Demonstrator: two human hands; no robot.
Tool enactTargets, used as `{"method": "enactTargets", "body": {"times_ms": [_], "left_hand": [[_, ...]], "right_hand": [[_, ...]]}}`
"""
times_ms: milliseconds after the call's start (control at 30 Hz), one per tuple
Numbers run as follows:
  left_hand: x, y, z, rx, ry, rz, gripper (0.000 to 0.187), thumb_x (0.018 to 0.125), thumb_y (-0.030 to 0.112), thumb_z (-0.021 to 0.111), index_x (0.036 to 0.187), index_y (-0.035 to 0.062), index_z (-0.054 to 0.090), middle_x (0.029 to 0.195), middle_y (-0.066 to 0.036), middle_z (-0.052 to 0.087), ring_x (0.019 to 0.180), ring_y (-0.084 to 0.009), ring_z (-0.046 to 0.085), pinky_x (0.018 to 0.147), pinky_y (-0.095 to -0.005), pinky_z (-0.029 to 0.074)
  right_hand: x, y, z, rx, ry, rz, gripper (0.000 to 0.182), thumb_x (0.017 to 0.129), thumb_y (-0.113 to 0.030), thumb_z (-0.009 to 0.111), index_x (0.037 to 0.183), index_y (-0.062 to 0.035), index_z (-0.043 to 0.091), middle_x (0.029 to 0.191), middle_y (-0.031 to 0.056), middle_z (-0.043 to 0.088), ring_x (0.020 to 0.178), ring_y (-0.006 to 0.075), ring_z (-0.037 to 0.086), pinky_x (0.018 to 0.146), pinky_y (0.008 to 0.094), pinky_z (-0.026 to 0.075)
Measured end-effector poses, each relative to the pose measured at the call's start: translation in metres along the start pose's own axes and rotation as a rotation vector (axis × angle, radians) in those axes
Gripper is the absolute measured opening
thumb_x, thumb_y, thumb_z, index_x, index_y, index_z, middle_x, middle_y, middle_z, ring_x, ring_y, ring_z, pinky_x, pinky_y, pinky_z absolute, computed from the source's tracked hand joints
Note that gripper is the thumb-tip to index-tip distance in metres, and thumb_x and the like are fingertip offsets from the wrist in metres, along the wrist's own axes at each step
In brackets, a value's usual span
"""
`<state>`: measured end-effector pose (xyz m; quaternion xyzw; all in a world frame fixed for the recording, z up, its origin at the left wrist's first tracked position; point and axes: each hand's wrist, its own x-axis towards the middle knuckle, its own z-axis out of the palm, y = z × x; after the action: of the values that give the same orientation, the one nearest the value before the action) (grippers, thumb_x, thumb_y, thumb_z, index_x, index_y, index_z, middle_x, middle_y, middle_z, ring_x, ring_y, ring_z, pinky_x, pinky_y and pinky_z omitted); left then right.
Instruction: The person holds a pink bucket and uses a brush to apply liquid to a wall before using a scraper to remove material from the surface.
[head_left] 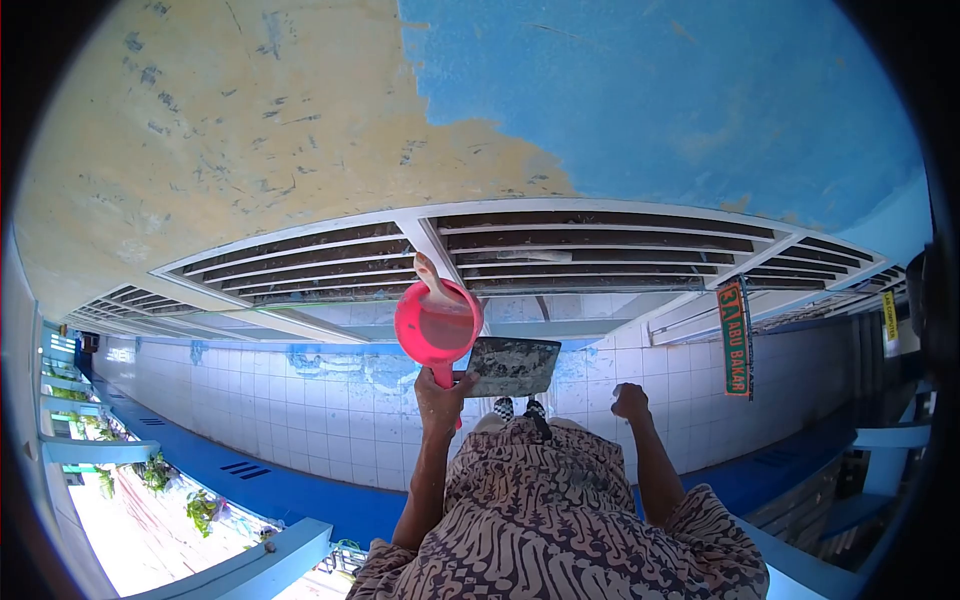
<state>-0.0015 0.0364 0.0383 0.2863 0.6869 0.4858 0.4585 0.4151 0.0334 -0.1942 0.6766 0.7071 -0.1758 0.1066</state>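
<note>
My left hand (440, 400) is wrapped round the handle of a pink plastic dipper (402, 325), held in front of the wall. Inside the dipper is a pale liquid, and a paintbrush (427, 272) leans in it with its handle up against the rim. Close beside my left fingers is a dark, paint-spattered rectangular board (513, 366), just above my checkered shoes (504, 408) in this view. My right hand (630, 401) hangs out to the right with its fingers curled in, and nothing shows in it.
Ahead, the wall is part beige (300, 110), part fresh-looking blue (680, 100), with white slatted vents (600, 242) below. A green sign with red edges (735, 338) hangs at right. White floor tiles (330, 430) lie far below, and a blue railing (265, 560) runs behind.
</note>
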Motion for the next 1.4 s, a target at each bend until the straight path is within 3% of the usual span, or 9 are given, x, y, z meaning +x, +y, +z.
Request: {"method": "enactTargets", "body": {"times_ms": [100, 167, 267, 367, 433, 700, 1033, 1133, 1400], "left_hand": [[0.002, -0.009, -0.004, 0.043, 0.019, 0.044, 0.041, 0.072, 0.001, 0.084, 0.104, -0.002, 0.059, 0.083, -0.01, 0.073, 0.055, -0.007, 0.056, 0.047, -0.024, 0.043], [-0.001, -0.004, -0.005, 0.055, 0.027, -0.024, 0.041, 0.072, 0.001, 0.084, 0.104, -0.0021, 0.059, 0.084, -0.011, 0.073, 0.059, -0.0087, 0.06, 0.052, -0.0248, 0.047], [-0.002, -0.005, -0.004, 0.085, 0.013, -0.045, 0.042, 0.071, 0.002, 0.084, 0.105, -0.0023, 0.06, 0.084, -0.011, 0.073, 0.064, -0.0101, 0.063, 0.056, -0.0254, 0.049], [0.001, -0.015, 0.002, 0.079, 0.017, 0.08, 0.042, 0.07, 0.005, 0.086, 0.102, -0.0038, 0.06, 0.078, -0.008, 0.069, 0.054, -0.0082, 0.055, 0.046, -0.0237, 0.043], [-0.001, -0.011, 0.006, 0.075, 0.007, 0.062, 0.041, 0.07, 0.005, 0.086, 0.101, -0.0036, 0.06, 0.078, -0.008, 0.069, 0.054, -0.0083, 0.055, 0.046, -0.0237, 0.043], [-0.004, -0.007, 0.002, 0.039, 0.033, 0.089, 0.038, 0.071, 0.002, 0.085, 0.099, -0.0023, 0.06, 0.077, -0.008, 0.069, 0.054, -0.0081, 0.055, 0.046, -0.0238, 0.043], [-0.001, -0.005, -0.009, 0.019, 0.073, 0.004, 0.039, 0.071, 0.0, 0.085, 0.1, -0.0024, 0.06, 0.08, -0.01, 0.071, 0.056, -0.0085, 0.056, 0.049, -0.0243, 0.044], [0.002, -0.009, -0.016, 0.028, 0.072, -0.046, 0.039, 0.071, 0.0, 0.084, 0.102, -0.0026, 0.06, 0.084, -0.012, 0.073, 0.061, -0.0098, 0.059, 0.054, -0.0251, 0.047], [0.004, -0.017, -0.013, -0.018, 0.144, 0.004, 0.034, 0.071, -0.002, 0.083, 0.094, 0.0, 0.057, 0.077, -0.008, 0.066, 0.047, -0.0056, 0.048, 0.039, -0.0223, 0.034]], "right_hand": [[0.021, -0.009, 0.017, 0.054, 0.006, 0.108, 0.022, 0.069, -0.012, 0.073, 0.089, -0.004, 0.071, 0.088, 0.0162, 0.072, 0.086, 0.038, 0.071, 0.083, 0.0466, 0.058], [0.027, -0.014, 0.023, 0.397, 0.342, -0.286, 0.021, 0.066, -0.007, 0.07, 0.087, -0.0049, 0.071, 0.102, 0.0177, 0.073, 0.095, 0.0379, 0.069, 0.09, 0.044, 0.055], [0.029, -0.098, -0.099, 0.645, 0.327, -0.284, 0.021, 0.074, -0.003, 0.067, 0.094, -0.0036, 0.075, 0.101, 0.0207, 0.073, 0.095, 0.0383, 0.07, 0.089, 0.043, 0.055], [0.026, -0.167, -0.198, 1.259, 0.118, -0.463, 0.029, 0.086, -0.02, 0.079, 0.107, -0.0015, 0.076, 0.09, 0.014, 0.076, 0.083, 0.0211, 0.072, 0.076, 0.037, 0.056], [0.036, -0.193, -0.223, 1.155, 0.0, -0.75, 0.031, 0.082, -0.019, 0.081, 0.107, -0.0006, 0.077, 0.088, 0.0112, 0.076, 0.078, 0.0191, 0.07, 0.074, 0.0359, 0.055], [0.071, -0.2, -0.224, 0.882, -0.429, -0.753, 0.024, 0.077, -0.014, 0.083, 0.095, 0.0006, 0.077, 0.082, 0.0076, 0.074, 0.076, 0.0131, 0.066, 0.074, 0.0299, 0.052], [0.07, -0.093, -0.121, 1.281, -0.45, -0.336, 0.021, 0.074, -0.013, 0.079, 0.082, 0.0052, 0.074, 0.075, 0.0117, 0.071, 0.067, 0.0184, 0.066, 0.068, 0.0325, 0.054], [0.085, -0.012, 0.02, 0.112, -0.003, -0.153, 0.018, 0.071, -0.02, 0.073, 0.081, -0.0047, 0.072, 0.082, 0.0171, 0.073, 0.077, 0.0381, 0.072, 0.077, 0.0443, 0.06], [0.016, -0.003, 0.041, 0.253, -0.003, 0.191, 0.044, 0.072, -0.015, 0.073, 0.114, 0.0001, 0.07, 0.108, 0.0235, 0.072, 0.101, 0.035, 0.071, 0.086, 0.0427, 0.059]]}}
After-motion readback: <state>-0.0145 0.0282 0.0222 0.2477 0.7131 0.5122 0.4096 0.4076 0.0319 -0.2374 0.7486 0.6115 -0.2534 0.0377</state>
